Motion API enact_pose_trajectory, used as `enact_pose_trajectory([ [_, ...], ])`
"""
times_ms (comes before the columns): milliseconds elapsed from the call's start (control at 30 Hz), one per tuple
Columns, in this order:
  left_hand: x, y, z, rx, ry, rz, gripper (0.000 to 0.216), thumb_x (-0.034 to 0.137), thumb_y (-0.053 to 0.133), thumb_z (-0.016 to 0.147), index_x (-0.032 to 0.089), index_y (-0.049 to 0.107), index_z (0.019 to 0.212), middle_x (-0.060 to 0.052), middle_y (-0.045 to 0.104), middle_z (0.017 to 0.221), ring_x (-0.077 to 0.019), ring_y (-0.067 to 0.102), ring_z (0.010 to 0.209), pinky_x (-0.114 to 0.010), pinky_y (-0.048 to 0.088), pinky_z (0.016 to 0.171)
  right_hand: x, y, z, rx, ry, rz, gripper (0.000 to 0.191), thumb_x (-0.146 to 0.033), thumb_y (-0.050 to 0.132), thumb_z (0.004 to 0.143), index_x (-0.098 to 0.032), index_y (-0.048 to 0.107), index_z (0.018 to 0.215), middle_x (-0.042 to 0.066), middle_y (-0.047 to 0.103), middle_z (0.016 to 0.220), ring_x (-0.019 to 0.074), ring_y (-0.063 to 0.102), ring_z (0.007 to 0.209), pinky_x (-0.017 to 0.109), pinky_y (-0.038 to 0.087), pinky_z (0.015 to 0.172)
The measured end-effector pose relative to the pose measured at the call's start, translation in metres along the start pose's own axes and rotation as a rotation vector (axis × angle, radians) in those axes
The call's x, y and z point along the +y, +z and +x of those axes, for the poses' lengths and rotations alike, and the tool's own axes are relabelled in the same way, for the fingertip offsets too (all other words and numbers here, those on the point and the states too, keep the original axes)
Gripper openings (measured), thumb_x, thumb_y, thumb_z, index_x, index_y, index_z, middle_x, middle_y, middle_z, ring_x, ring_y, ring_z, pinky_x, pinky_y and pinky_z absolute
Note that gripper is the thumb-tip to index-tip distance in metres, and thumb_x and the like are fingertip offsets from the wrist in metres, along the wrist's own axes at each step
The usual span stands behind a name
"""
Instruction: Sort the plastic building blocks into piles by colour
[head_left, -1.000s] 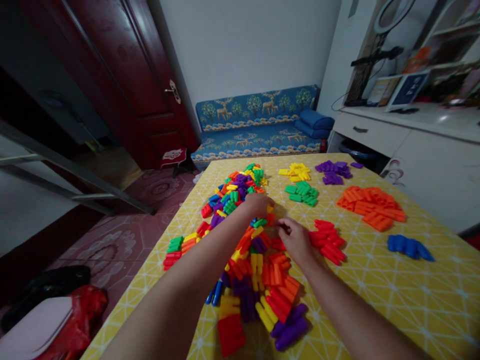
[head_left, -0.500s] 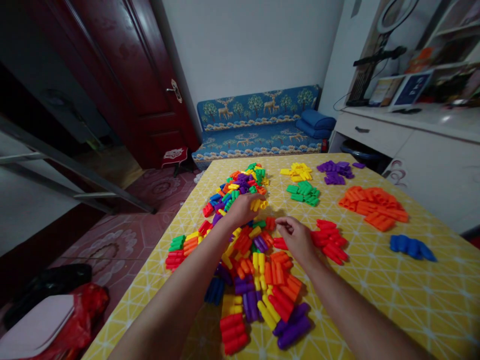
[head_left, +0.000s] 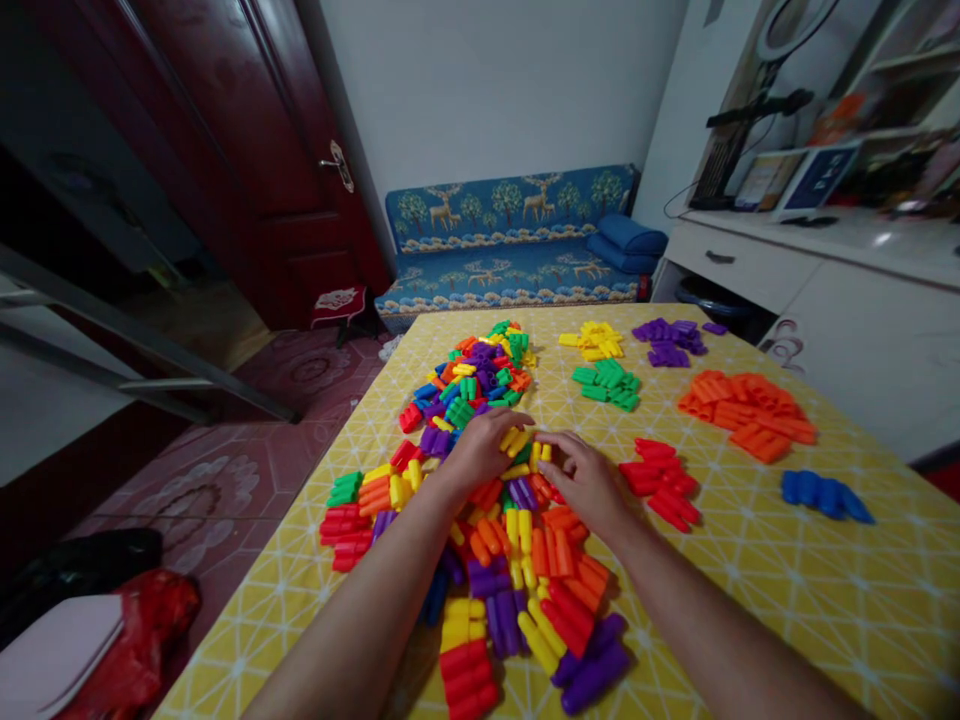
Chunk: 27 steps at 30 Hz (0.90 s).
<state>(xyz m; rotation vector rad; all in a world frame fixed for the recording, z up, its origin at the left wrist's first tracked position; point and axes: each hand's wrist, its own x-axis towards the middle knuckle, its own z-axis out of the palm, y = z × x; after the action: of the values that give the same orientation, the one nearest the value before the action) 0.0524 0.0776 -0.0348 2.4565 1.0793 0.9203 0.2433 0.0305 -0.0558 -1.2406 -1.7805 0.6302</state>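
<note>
Yellow block (head_left: 516, 441) clasped, your curled left hand (head_left: 480, 450) hangs over the mixed pile (head_left: 489, 538); just right, your half-open right hand (head_left: 585, 482) touches a second yellow block (head_left: 540, 455), though whether it grips is unclear.

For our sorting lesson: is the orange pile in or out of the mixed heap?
Out: bare tablecloth separates the orange pile from the mixed heap.
</note>
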Motion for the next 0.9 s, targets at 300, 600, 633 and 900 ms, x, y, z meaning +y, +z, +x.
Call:
enact_pose_trajectory([
  [300, -0.005, -0.003, -0.001, 0.372, -0.249, 0.054, 0.047, -0.003, 0.055, 0.069, 0.017, 0.062, 0.111, -0.01, 0.066, 0.11, -0.0228, 0.064, 0.102, -0.034, 0.051, 0.089, 0.016, 0.006, 0.0, 0.127, 0.19, 0.18, 0.026, -0.029, 0.061, 0.077, -0.023, 0.062, 0.103, 0.002, 0.07, 0.089, 0.0158, 0.065, 0.072, 0.026, 0.053, 0.065],
  [600, -0.003, -0.004, -0.001, 0.407, -0.223, -0.002, 0.043, -0.007, 0.045, 0.066, 0.017, 0.066, 0.095, -0.007, 0.07, 0.104, -0.021, 0.065, 0.101, -0.034, 0.051, 0.091, 0.018, 0.006, 0.002, 0.125, 0.202, 0.326, 0.023, -0.032, 0.062, 0.078, -0.023, 0.06, 0.099, 0.004, 0.069, 0.093, 0.0178, 0.066, 0.078, 0.03, 0.056, 0.072],
  [633, -0.003, -0.005, -0.001, 0.397, -0.205, 0.0, 0.045, -0.007, 0.043, 0.066, 0.017, 0.068, 0.095, -0.007, 0.069, 0.105, -0.0206, 0.065, 0.103, -0.034, 0.051, 0.093, 0.017, 0.007, 0.001, 0.128, 0.203, 0.333, 0.021, -0.032, 0.063, 0.078, -0.023, 0.06, 0.097, 0.004, 0.069, 0.092, 0.0179, 0.066, 0.077, 0.03, 0.055, 0.072],
  [900, -0.009, -0.007, -0.001, 0.38, -0.194, -0.018, 0.048, -0.008, 0.041, 0.067, 0.015, 0.071, 0.096, -0.009, 0.07, 0.107, -0.0202, 0.066, 0.102, -0.033, 0.052, 0.092, 0.009, -0.022, 0.022, 0.179, 0.244, 0.452, 0.034, -0.035, 0.067, 0.073, -0.019, 0.06, 0.102, 0.001, 0.064, 0.073, 0.0139, 0.06, 0.058, 0.024, 0.048, 0.051],
])
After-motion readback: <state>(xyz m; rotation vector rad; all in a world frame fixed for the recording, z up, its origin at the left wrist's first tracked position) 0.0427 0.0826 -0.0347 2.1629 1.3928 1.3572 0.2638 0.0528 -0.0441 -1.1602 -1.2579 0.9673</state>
